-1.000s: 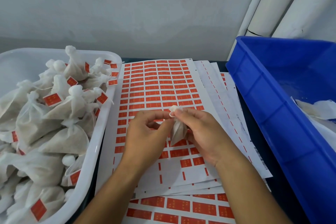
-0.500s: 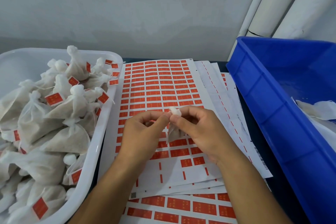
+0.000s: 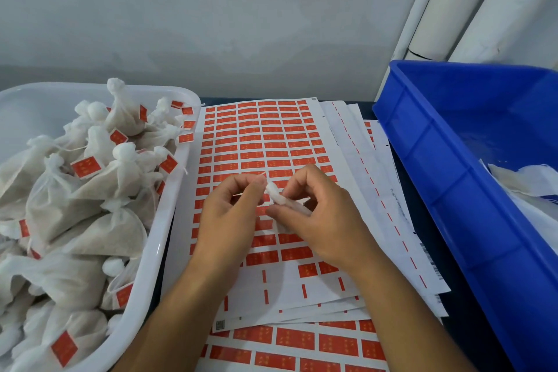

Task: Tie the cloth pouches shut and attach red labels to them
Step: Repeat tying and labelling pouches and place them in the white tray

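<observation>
Pouch (image 3: 276, 195), white cloth, held over label sheets (image 3: 259, 136).
Left hand (image 3: 229, 214) and right hand (image 3: 320, 220) both pinch its gathered neck; tray (image 3: 169, 220) of labelled pouches left, blue bin (image 3: 437, 178) right.

- A small white cloth pouch (image 3: 276, 195) is pinched at its gathered top between the left hand (image 3: 231, 214) and the right hand (image 3: 321, 217), above the sheets of red labels (image 3: 256, 136).
- Left of the sheets, a white tub (image 3: 160, 251) is heaped with tied, labelled pouches (image 3: 90, 190).
- Right of the sheets, a blue crate (image 3: 453, 190) is seen.
</observation>
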A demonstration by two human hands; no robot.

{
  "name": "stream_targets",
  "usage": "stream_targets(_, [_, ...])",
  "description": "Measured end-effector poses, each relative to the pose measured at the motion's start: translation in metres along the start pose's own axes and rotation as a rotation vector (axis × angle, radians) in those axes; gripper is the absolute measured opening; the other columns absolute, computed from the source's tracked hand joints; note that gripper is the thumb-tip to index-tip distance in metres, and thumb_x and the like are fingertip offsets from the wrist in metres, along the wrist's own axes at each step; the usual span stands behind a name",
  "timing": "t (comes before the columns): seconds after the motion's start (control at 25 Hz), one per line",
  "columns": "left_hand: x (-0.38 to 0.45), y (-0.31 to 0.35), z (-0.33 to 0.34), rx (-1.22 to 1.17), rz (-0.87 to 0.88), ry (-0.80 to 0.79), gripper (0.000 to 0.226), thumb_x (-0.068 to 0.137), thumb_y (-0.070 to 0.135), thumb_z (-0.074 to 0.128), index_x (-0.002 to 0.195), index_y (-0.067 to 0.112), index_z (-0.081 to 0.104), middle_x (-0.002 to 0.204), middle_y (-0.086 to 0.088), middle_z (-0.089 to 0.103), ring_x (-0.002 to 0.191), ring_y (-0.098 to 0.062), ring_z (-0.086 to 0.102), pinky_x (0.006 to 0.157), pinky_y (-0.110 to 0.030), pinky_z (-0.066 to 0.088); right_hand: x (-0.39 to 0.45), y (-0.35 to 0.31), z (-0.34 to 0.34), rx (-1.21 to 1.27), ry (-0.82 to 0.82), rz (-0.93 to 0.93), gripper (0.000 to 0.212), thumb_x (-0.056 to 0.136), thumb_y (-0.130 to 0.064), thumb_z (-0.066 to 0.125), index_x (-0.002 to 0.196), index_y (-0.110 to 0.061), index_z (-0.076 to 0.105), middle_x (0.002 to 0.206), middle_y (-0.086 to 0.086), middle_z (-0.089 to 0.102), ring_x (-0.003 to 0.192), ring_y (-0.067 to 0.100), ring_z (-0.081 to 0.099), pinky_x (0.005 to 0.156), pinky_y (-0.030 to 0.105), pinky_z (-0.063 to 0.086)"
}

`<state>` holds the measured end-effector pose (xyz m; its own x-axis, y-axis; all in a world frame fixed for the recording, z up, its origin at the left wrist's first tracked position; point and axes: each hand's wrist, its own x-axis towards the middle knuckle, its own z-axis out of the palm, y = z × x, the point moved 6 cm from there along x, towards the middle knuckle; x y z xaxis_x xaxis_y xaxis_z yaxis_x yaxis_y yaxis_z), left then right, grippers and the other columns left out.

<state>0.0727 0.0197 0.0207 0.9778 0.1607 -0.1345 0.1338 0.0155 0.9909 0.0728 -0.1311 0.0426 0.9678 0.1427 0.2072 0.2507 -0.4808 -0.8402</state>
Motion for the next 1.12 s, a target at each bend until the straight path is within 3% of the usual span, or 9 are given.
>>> stream_targets(0.2, [-0.005, 0.007, -0.003, -0.022, 0.057, 0.05, 0.018, 0.099, 0.039, 0.061, 0.095, 0.026, 0.072, 0.096, 0.001, 0.075, 0.096, -0.025, 0.073, 0.089, -0.048, 0.061, 0.001, 0.004, 0.003, -0.083, -0.02, 0.009, 0.035, 0.085, -0.049, 0.078, 0.098, -0.045, 0.046, 0.101, -0.032, 0.055, 0.098, -0.011, 0.056, 0.065, -0.003, 0.043])
stream_targets(0.36, [-0.008, 0.012, -0.012, -0.092, 0.073, 0.114, 0.017, 0.099, 0.038, 0.062, 0.104, 0.023, 0.07, 0.101, 0.001, 0.076, 0.093, -0.023, 0.076, 0.082, -0.046, 0.064, 0.002, 0.009, 0.003, -0.132, -0.034, 0.053, 0.032, 0.085, -0.049, 0.078, 0.095, -0.047, 0.047, 0.093, -0.037, 0.055, 0.092, -0.018, 0.054, 0.057, -0.005, 0.04])
stream_targets(0.56, [-0.009, 0.013, -0.009, -0.089, 0.061, 0.101, 0.017, 0.099, 0.039, 0.061, 0.101, 0.025, 0.07, 0.099, 0.001, 0.076, 0.096, -0.026, 0.075, 0.087, -0.049, 0.062, 0.002, 0.011, 0.005, -0.175, -0.048, 0.083, 0.028, 0.086, -0.051, 0.076, 0.091, -0.051, 0.049, 0.082, -0.028, 0.057, 0.08, -0.008, 0.062, 0.054, 0.0, 0.043])
stream_targets(0.84, [-0.007, 0.012, -0.015, -0.12, 0.105, 0.166, 0.021, 0.097, 0.042, 0.061, 0.106, 0.025, 0.069, 0.102, 0.004, 0.076, 0.094, -0.02, 0.076, 0.081, -0.042, 0.064, 0.003, 0.012, 0.005, -0.136, -0.073, 0.104, 0.026, 0.084, -0.053, 0.077, 0.093, -0.052, 0.053, 0.083, -0.028, 0.059, 0.084, -0.01, 0.062, 0.056, 0.0, 0.045])
stream_targets(0.96, [-0.004, 0.01, -0.016, -0.078, 0.099, 0.161, 0.019, 0.097, 0.044, 0.06, 0.104, 0.029, 0.07, 0.098, 0.011, 0.075, 0.09, -0.011, 0.075, 0.073, -0.03, 0.065, 0.003, 0.012, 0.0, -0.14, -0.095, 0.129, 0.025, 0.089, -0.058, 0.07, 0.105, -0.051, 0.053, 0.093, -0.031, 0.06, 0.084, -0.007, 0.063, 0.055, 0.002, 0.044])
stream_targets(1.04, [-0.002, 0.006, -0.015, -0.066, 0.061, 0.164, 0.017, 0.098, 0.046, 0.06, 0.105, 0.033, 0.068, 0.097, 0.016, 0.074, 0.087, -0.002, 0.073, 0.07, -0.022, 0.063, 0.005, 0.022, -0.021, -0.248, -0.017, 0.197, 0.025, 0.093, -0.059, 0.064, 0.111, -0.048, 0.05, 0.098, -0.028, 0.059, 0.078, -0.003, 0.063, 0.055, 0.004, 0.042])
stream_targets(1.12, [0.0, 0.004, -0.016, -0.04, 0.068, 0.185, 0.017, 0.097, 0.046, 0.062, 0.112, 0.038, 0.062, 0.105, 0.02, 0.071, 0.091, -0.005, 0.073, 0.075, -0.026, 0.063, 0.005, 0.039, -0.051, -0.402, 0.044, 0.322, 0.027, 0.095, -0.058, 0.059, 0.11, -0.039, 0.049, 0.1, -0.018, 0.061, 0.076, 0.002, 0.064, 0.056, 0.011, 0.043])
